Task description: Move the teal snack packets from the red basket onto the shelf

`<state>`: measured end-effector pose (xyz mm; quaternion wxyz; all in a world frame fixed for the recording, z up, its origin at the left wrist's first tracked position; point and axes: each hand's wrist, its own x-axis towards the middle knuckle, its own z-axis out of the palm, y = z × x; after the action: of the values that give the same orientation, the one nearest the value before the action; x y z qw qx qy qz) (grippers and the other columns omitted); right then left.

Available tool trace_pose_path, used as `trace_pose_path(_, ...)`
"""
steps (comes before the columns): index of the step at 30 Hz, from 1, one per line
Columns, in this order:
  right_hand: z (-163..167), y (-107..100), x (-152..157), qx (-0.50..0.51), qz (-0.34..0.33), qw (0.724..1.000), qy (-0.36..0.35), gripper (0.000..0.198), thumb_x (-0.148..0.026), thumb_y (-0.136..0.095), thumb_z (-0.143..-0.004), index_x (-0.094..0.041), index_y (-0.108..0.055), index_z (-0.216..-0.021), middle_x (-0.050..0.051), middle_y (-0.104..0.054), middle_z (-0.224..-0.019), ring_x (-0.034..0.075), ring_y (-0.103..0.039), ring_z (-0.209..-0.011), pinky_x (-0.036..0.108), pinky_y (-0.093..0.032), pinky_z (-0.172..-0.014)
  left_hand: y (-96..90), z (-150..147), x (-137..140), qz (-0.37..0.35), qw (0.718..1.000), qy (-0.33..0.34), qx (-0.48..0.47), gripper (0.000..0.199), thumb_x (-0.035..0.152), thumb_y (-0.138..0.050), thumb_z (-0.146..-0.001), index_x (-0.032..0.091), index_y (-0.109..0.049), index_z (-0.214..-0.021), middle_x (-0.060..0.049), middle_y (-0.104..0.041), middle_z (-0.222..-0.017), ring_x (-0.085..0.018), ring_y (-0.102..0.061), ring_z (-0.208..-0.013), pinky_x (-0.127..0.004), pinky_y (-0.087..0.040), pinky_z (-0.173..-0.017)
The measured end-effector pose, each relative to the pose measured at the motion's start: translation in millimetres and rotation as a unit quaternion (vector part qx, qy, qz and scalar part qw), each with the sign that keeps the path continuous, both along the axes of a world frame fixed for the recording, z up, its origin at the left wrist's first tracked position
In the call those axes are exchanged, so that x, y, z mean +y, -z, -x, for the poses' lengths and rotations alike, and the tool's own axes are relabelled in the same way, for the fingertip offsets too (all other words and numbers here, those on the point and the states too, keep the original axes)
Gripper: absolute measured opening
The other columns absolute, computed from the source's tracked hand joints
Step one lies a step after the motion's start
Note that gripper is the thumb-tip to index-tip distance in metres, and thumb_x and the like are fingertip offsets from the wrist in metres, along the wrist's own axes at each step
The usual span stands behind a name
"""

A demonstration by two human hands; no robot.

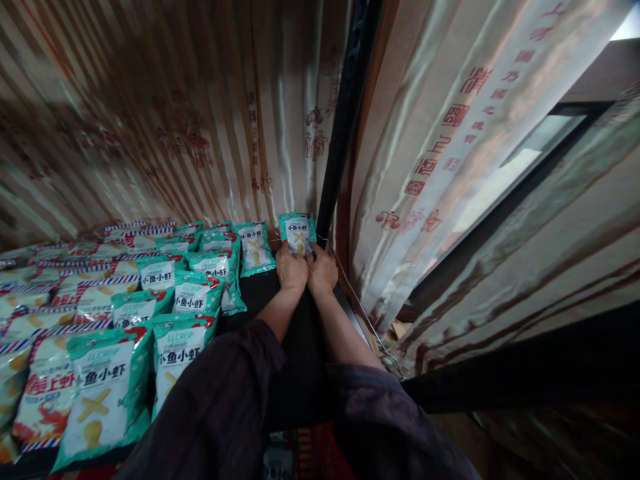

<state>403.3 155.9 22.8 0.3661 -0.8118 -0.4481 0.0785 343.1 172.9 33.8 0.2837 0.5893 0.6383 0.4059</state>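
Observation:
At the back right corner of a black shelf point(300, 347), a teal and white snack bag point(299, 230) stands upright between my two hands. My left hand point(291, 268) is closed on its lower left side. On the lower right side, my right hand point(323, 268) grips the same bag. Just left of my left hand, another teal snack bag point(255, 250) leans upright, apart from the held one. The bottom edge of the held bag is hidden behind my fingers.
Rows of teal bags point(107, 393) and red-and-blue striped snack bags point(47, 393) fill the shelf's left side. A black upright post point(347, 120) rises beside the held bag. Printed curtains point(240, 107) hang behind and to the right. A thin wire point(367, 320) runs along the right edge.

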Motion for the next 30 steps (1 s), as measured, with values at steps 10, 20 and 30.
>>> trace_pose_path(10, -1, 7, 7, -0.015, -0.007, 0.999, -0.034, 0.041, -0.023, -0.047, -0.092, -0.021, -0.056, -0.132, 0.009, -0.06, -0.131, 0.023, -0.055, -0.119, 0.032, -0.042, -0.099, 4.9, 1, 2, -0.021, 1.0, 0.01, -0.003, 0.045, 0.01, -0.043, -0.087, 0.006, -0.053, -0.131, -0.018, -0.057, -0.133, -0.02, -0.052, -0.125, -0.027, -0.038, -0.107)
trace_pose_path(20, -1, 17, 9, -0.046, -0.031, 0.998, -0.031, 0.043, -0.021, -0.048, -0.09, -0.016, -0.054, -0.132, 0.015, -0.056, -0.133, 0.025, -0.051, -0.122, 0.037, -0.039, -0.103, 8.0, 2, 1, -0.032, 0.999, 0.023, -0.009, 0.048, 0.012, -0.044, -0.086, 0.01, -0.053, -0.133, -0.015, -0.052, -0.139, -0.02, -0.048, -0.131, -0.028, -0.037, -0.109)
trace_pose_path(30, -1, 16, 7, -0.06, -0.009, 0.997, -0.049, 0.043, -0.022, -0.047, -0.091, -0.018, -0.053, -0.133, 0.012, -0.06, -0.129, 0.024, -0.054, -0.116, 0.034, -0.041, -0.098, 8.1, 3, 0, -0.04, 0.998, 0.04, 0.021, 0.044, 0.014, -0.044, -0.086, 0.011, -0.056, -0.128, -0.014, -0.048, -0.143, -0.021, -0.044, -0.134, -0.028, -0.035, -0.111)
